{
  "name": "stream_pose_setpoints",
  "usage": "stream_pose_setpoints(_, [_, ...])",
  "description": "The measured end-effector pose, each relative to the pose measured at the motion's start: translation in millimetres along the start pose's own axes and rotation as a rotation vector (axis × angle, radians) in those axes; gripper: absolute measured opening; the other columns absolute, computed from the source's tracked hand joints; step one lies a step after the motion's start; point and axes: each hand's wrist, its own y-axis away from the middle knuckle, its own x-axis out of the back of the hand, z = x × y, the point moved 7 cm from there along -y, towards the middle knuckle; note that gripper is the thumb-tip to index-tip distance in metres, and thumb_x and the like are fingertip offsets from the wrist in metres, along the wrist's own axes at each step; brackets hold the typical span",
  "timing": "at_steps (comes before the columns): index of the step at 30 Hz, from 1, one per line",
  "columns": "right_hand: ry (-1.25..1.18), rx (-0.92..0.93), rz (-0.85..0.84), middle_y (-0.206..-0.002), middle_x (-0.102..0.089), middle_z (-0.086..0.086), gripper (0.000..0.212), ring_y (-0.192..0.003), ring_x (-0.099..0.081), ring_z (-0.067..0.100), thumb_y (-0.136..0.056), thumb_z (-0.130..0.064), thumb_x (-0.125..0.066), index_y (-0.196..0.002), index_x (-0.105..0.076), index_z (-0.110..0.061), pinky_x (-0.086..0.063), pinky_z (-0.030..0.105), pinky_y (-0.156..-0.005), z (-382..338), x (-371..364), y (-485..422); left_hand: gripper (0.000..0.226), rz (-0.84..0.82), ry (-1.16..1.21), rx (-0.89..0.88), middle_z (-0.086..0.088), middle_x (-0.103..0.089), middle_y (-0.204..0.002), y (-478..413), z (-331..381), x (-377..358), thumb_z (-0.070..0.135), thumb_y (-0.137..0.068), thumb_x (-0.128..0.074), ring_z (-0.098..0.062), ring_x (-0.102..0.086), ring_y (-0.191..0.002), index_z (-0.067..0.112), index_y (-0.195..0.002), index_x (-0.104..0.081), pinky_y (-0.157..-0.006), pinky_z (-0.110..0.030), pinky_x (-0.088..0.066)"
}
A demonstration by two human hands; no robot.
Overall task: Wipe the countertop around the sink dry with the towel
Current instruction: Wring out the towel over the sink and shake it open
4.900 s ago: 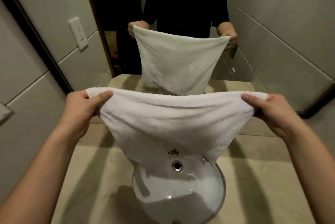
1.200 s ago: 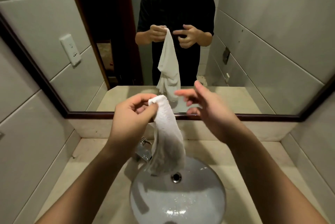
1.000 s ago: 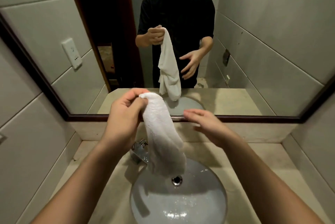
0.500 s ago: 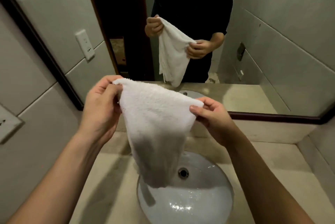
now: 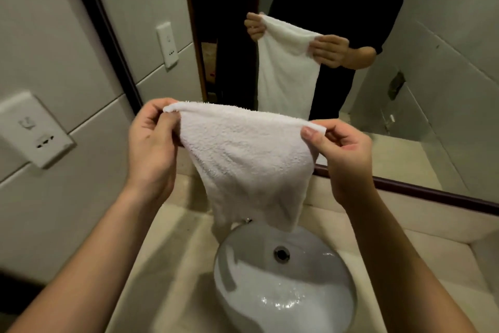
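Towel [image 5: 243, 157] above the sink [image 5: 240, 268] — droplets [image 5: 283, 304] inside

- towel [image 5: 243, 160], above the sink [image 5: 243, 286]: plain white, nubbly terry pile.
- sink: glossy white; drain ring [image 5: 281, 254] dark.
- countertop [image 5: 167, 265] around the sink: beige, faintly mottled.
- wall tiles [image 5: 67, 211] left of the sink: pale grey, plain.
- mirror frame [image 5: 405, 188] behind the sink: dark brown.

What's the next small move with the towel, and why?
Probably lower the towel onto the countertop beside the sink. The left hand and right hand each pinch a top corner, so it hangs spread in the air over the sink's back rim. It does not look pressed to the counter, so wiping has not yet begun.
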Motion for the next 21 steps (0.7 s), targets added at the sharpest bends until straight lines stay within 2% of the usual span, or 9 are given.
stream_pose_setpoints(4, [-0.001,-0.130,-0.074,-0.083,-0.077,0.001,0.007,-0.082,-0.073,0.017,-0.092,-0.005,-0.074,-0.091,-0.078,-0.010,-0.059,0.029,-0.074,28.6,-38.7,-12.1,0.024,0.083,-0.040,0.087,0.003,-0.060,-0.074,-15.5,-18.1,36.1,0.001,-0.092,-0.051,-0.008,-0.048,-0.066,0.019,-0.088,-0.067,-0.062,-0.026,-0.040])
stream_pose_setpoints(8, [0.027,-0.194,-0.146,-0.088,-0.075,0.007,0.002,-0.086,-0.070,0.022,-0.092,-0.011,-0.076,-0.092,-0.076,-0.009,-0.060,0.049,-0.082,66.3,-85.9,-16.7,0.030,0.135,-0.082,0.160,0.006,-0.062,-0.071,-28.4,-36.1,82.0,-0.005,-0.095,-0.046,-0.007,-0.052,-0.063,0.017,-0.087,-0.064,-0.060,-0.022,-0.044])
stream_pose_setpoints(10, [0.005,-0.233,-0.185,-0.088,-0.074,0.009,0.006,-0.086,-0.068,0.022,-0.091,-0.011,-0.076,-0.094,-0.076,-0.005,-0.059,0.052,-0.086,89.3,-118.6,-18.6,0.030,0.160,-0.122,0.178,0.005,-0.064,-0.073,-35.5,-42.8,115.7,-0.005,-0.094,-0.046,-0.008,-0.054,-0.067,0.017,-0.086,-0.064,-0.064,-0.022,-0.046])
stream_pose_setpoints(12, [-0.012,-0.229,-0.187,-0.083,-0.074,0.005,0.003,-0.082,-0.067,0.019,-0.090,-0.009,-0.077,-0.091,-0.075,-0.007,-0.059,0.046,-0.084,94.4,-126.4,-18.8,0.031,0.145,-0.125,0.194,0.005,-0.064,-0.074,-35.4,-45.9,123.6,-0.005,-0.093,-0.046,-0.009,-0.053,-0.068,0.018,-0.085,-0.065,-0.067,-0.024,-0.045])
stream_pose_setpoints(15, [-0.044,-0.229,-0.229,-0.075,-0.073,-0.003,0.007,-0.076,-0.066,0.012,-0.089,-0.003,-0.077,-0.088,-0.074,-0.010,-0.057,0.029,-0.074,112.4,-157.8,-14.8,0.034,0.192,-0.139,0.190,0.006,-0.062,-0.072,-40.7,-50.8,157.8,-0.006,-0.094,-0.044,-0.007,-0.050,-0.067,0.019,-0.085,-0.065,-0.065,-0.021,-0.043])
stream_pose_setpoints(19, [0.014,-0.298,-0.290,-0.084,-0.077,0.007,0.005,-0.077,-0.071,0.022,-0.089,-0.008,-0.079,-0.091,-0.077,-0.012,-0.060,0.035,-0.071,148.1,-177.2,18.5,0.033,0.160,-0.089,0.268,0.005,-0.064,-0.075,-26.4,-71.6,200.1,-0.004,-0.093,-0.044,-0.007,-0.054,-0.070,0.018,-0.084,-0.067,-0.064,-0.020,-0.044])
stream_pose_setpoints(21, [0.021,-0.374,-0.338,-0.085,-0.078,0.008,0.005,-0.078,-0.073,0.022,-0.087,-0.009,-0.080,-0.092,-0.079,-0.009,-0.060,0.033,-0.070,173.1,-182.7,42.5,0.037,0.187,-0.089,0.366,0.005,-0.066,-0.074,-6.1,-96.6,225.6,-0.007,-0.095,-0.042,-0.007,-0.057,-0.070,0.017,-0.083,-0.067,-0.064,-0.018,-0.047])
